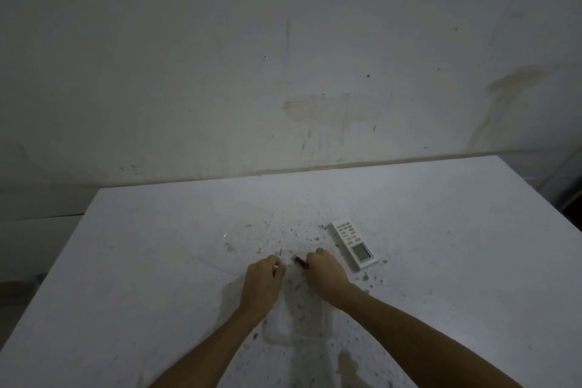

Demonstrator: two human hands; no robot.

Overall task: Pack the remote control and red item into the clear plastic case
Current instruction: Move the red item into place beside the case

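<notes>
A white remote control point(353, 245) lies flat on the white table point(441, 230), to the right of my hands. My right hand point(324, 274) is closed around a small dark red item point(300, 262), whose tip sticks out to the left. My left hand point(263, 280) is curled with fingertips pinched close to that tip; what it holds is unclear. A clear plastic case part point(296, 318) lies beneath and between my wrists. Another clear piece point(239, 236) lies further back to the left, hard to make out.
The tabletop is speckled with dark stains around the hands. A stained wall point(283, 72) rises right behind the table's far edge. The table's left edge point(63, 246) drops off to a darker floor.
</notes>
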